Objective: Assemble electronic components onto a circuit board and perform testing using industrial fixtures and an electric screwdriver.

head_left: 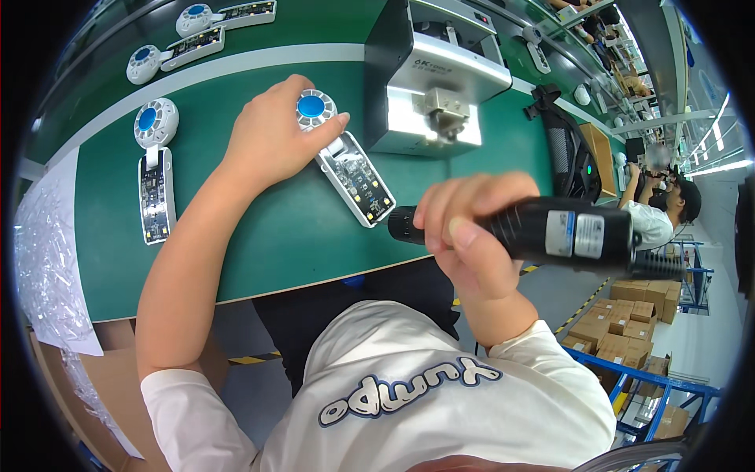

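My left hand (pixel 266 132) is closed round the round, blue-centred head of a white handheld device (pixel 360 179) on the green work surface. The device lies slanted, its handle open so that a dark circuit board shows. In my right hand (pixel 480 216) is a black electric screwdriver (pixel 550 224), held nearly level with its cable end to the right. Its nose points left and appears beside the lower end of the handle; whether they touch I cannot tell. Left of my forearm lies a second device (pixel 157 193) of the same kind, its board also exposed.
A black and silver screw feeder (pixel 393 98) stands just beyond my hands. Two more such devices (pixel 193 49) lie past the pale strip at far left. Bubble wrap (pixel 51 259) hangs at the left edge. A black mesh-sided object (pixel 568 149) is at right; a co-worker (pixel 664 208) sits beyond.
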A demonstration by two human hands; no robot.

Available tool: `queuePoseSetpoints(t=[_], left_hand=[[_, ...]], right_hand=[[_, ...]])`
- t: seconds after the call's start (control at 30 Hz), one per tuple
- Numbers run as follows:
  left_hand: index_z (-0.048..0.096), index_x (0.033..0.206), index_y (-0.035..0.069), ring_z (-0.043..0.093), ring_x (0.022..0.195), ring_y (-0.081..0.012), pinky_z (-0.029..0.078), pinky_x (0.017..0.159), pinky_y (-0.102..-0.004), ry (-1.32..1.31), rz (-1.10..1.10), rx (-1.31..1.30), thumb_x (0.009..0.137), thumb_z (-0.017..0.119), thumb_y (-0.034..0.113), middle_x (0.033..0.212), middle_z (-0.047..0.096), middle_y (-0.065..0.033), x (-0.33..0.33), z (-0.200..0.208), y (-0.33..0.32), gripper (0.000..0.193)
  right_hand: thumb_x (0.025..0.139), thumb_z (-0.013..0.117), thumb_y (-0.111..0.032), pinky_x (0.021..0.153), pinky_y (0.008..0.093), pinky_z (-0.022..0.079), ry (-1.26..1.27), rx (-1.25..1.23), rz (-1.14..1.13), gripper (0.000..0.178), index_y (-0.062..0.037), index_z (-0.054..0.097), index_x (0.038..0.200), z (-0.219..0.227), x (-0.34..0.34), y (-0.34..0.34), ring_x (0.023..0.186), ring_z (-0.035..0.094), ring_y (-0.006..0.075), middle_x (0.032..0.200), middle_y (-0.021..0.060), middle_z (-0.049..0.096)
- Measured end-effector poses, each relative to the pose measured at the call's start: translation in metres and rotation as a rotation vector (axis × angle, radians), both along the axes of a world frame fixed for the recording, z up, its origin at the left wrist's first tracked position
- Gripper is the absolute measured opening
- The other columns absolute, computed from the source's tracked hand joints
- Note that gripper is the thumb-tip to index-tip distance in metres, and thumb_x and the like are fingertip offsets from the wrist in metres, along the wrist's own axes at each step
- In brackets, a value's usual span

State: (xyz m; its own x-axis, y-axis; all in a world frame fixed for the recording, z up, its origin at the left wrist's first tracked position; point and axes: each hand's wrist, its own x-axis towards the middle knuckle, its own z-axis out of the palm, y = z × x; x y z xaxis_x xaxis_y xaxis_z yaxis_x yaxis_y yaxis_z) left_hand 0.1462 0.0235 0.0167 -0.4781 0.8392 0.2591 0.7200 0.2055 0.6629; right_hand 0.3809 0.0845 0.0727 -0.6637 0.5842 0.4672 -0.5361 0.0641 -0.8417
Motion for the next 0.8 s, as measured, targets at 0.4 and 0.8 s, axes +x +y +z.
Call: queuePoseSetpoints(t=[0.4, 0.8], left_hand=[[0.064, 0.107, 0.0, 0.068, 0.092, -0.0386, 0.054, 0.081, -0.0439, 0.027, 0.036, -0.047, 0.077, 0.073, 0.05, 0.096, 0.07, -0.0215, -0.002, 0.01, -0.006, 0.059], [0.062, 0.102, -0.014, 0.066, 0.096, -0.0457, 0.053, 0.085, -0.0478, 0.365, 0.459, -0.338, 0.081, 0.064, 0.06, 0.099, 0.066, -0.0345, -0.092, 0.073, 0.032, 0.077]], right_hand=[[0.08, 0.061, -0.003, 0.068, 0.0371, 0.047, 0.349, -0.295, 0.045, 0.028, -0.004, 0.053, 0.107, 0.014, 0.032, 0.033, 0.059, 0.052, 0.0172, 0.07, 0.0048, 0.053], [0.087, 0.056, -0.013, 0.064, 0.0327, 0.041, 0.417, -0.883, 0.283, 0.023, -0.0032, 0.052, 0.107, -0.087, 0.178, 0.129, 0.058, 0.044, 0.012, 0.07, 0.0007, 0.045]])
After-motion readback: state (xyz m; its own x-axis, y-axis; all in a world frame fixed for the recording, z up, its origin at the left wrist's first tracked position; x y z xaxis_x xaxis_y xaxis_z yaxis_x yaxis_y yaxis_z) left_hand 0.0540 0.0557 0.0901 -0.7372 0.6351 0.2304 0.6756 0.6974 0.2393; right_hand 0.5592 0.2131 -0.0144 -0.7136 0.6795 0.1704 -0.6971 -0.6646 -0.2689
